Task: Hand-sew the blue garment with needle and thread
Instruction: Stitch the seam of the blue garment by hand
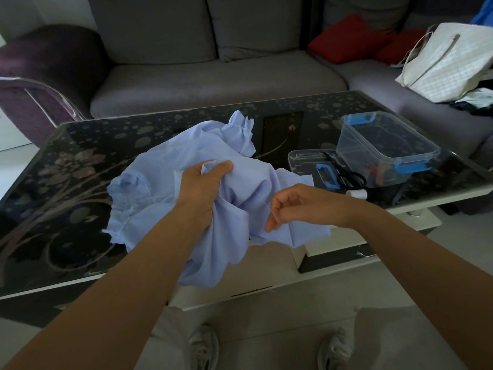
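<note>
- Garment (160, 182): thin, soft and light. It lies crumpled on the worktop (80, 161) and spills over its near edge. It will likely slump and slide, so it is best bunched close to the seam.
- Left hand (198, 188): its fingers (224, 166) grip a gathered fold with the thumb on top. Most of the cloth spreads left of and below them.
- Right hand (293, 206): its fingers (277, 209) are curled and pinch a faint thread (262, 200) just right of that fold. The needle is too small to tell.
- Scissors (346, 174) and box (386, 145) lie well right of the fingers.
</note>
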